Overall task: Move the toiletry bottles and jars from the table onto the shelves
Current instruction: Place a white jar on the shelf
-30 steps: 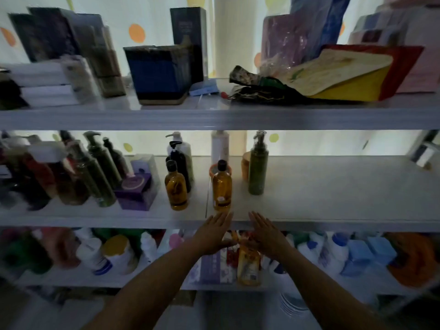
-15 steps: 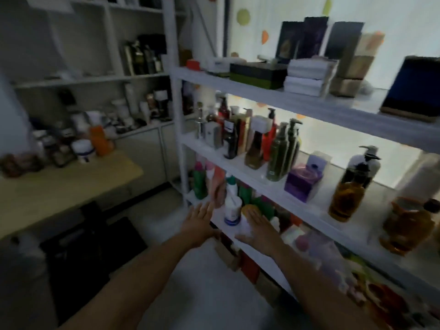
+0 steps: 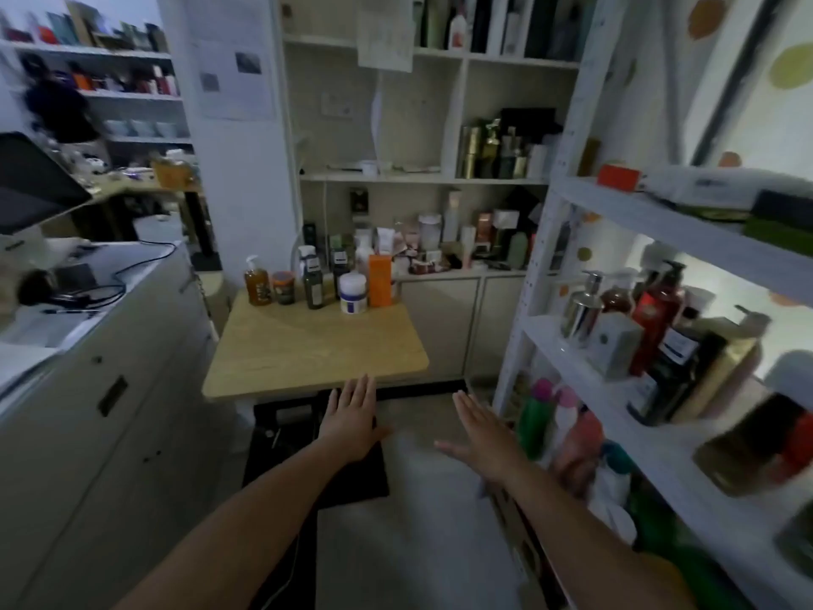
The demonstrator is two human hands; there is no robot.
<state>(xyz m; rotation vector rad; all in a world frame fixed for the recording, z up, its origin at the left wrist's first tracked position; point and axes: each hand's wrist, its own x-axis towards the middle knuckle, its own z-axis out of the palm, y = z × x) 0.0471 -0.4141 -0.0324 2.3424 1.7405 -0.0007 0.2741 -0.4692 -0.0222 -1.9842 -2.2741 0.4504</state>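
Bottles and jars (image 3: 316, 284) stand bunched along the far edge of the wooden table (image 3: 308, 350), among them an amber pump bottle (image 3: 257, 287), a white jar (image 3: 353, 293) and a tall orange carton (image 3: 380, 280) in the front row, packed close together. Both hands are empty: the left hand (image 3: 352, 418) and the right hand (image 3: 484, 438) are held out flat with straight fingers, short of the table's near edge. To my eye this is the reach for a fresh item, with nothing picked up yet. The bare tabletop lies between the hands and the cluster, so the next move calls for a step or lean forward, taking a front-row piece so its neighbours don't topple. The aisle looks narrow, with a white cabinet (image 3: 110, 367) on the left and the shelves (image 3: 585, 358) on the right. Their upright post stands near the right hand, and the middle shelf is crowded at this end.
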